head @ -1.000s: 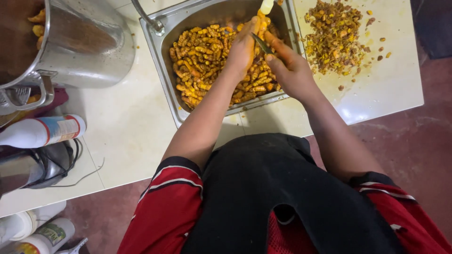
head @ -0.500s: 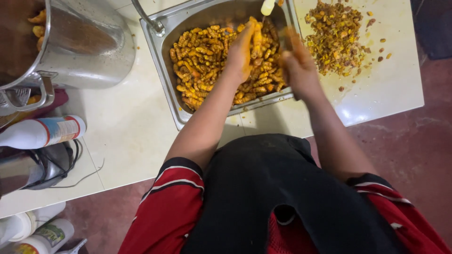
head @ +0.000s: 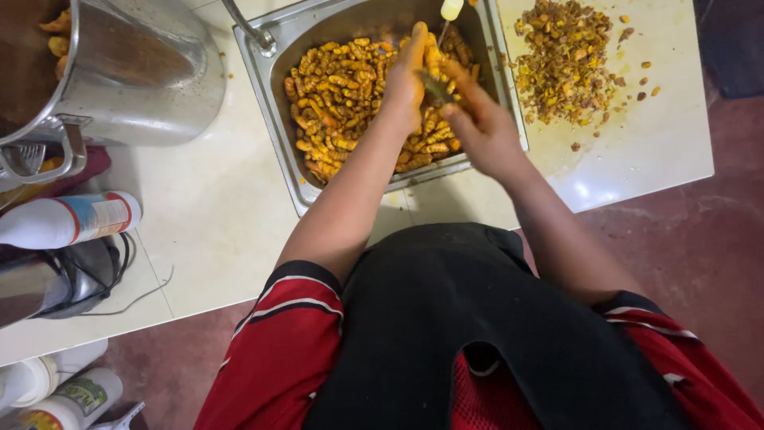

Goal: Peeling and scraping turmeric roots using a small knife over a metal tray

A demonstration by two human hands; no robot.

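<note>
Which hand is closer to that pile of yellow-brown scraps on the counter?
Right. The right hand is over the metal tray's right edge, just left of the scrap pile. The left hand is farther left, over the tray's middle.

Steel pot (head: 119,72), far left of the left hand (head: 407,76): cut off by the top and left edges.
Small dark item at the right hand's (head: 477,119) fingertips: blurred, kind unclear.
Pale handle (head: 451,8) just above both hands: cropped at the top edge.
Bottles (head: 56,394), lower left: partly out of view.
</note>
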